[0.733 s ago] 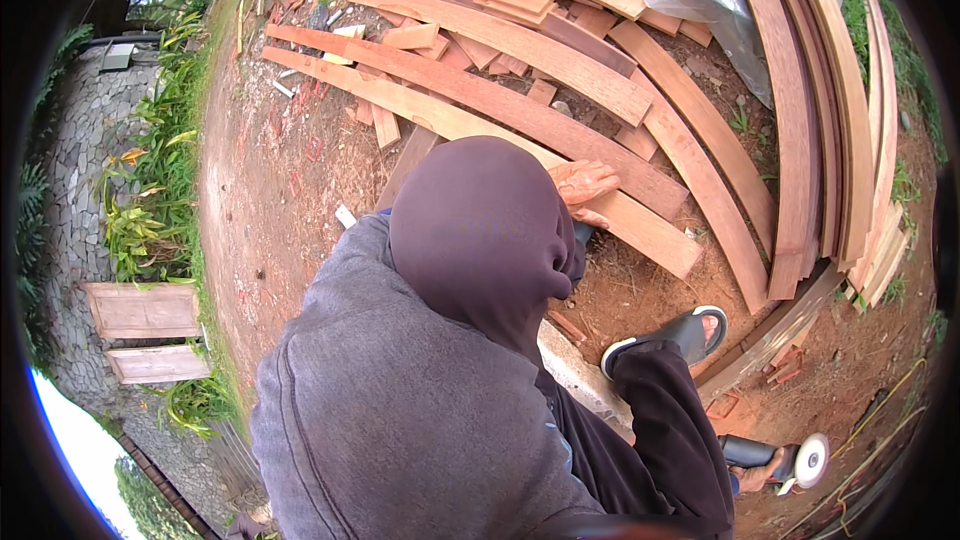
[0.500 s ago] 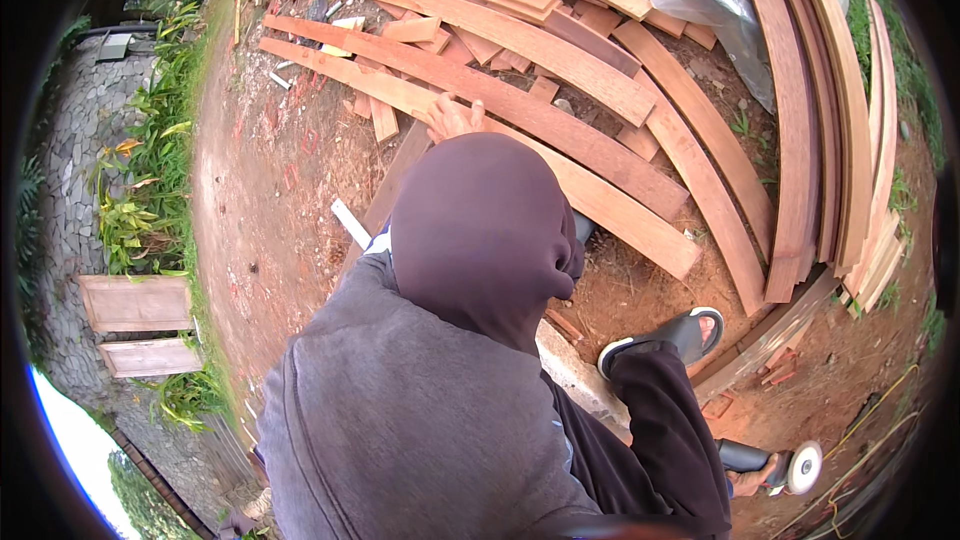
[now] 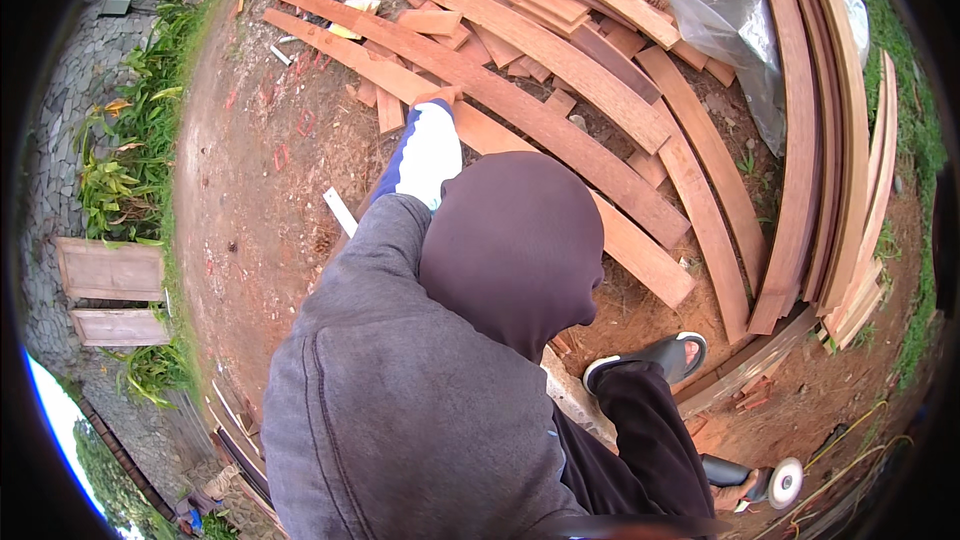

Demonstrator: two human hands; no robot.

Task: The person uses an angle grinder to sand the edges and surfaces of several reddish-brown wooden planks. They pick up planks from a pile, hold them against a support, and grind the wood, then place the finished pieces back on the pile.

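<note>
Neither of my own hands is in view. Just below me a co-worker in a brown hood and grey top crouches, seen from above and behind. Their outstretched left arm, in a white and blue sleeve, ends with the hand on a long, light wooden board; the fingers hardly show. At lower right, beyond the dark trouser leg, the co-worker's other hand grips an angle grinder with a pale disc. A sandalled foot stands near the board's close end.
Other loose boards and offcuts lie beyond. Tall stacked planks and plastic sheeting are at right. Yellow cords trail over the dirt at lower right. Plants edge a stone wall on the left.
The co-worker's hooded head has shifted down and right in the picture. Their sleeved left arm now shows, its hand farther up-left along the board. Grinder and foot appear slightly left.
</note>
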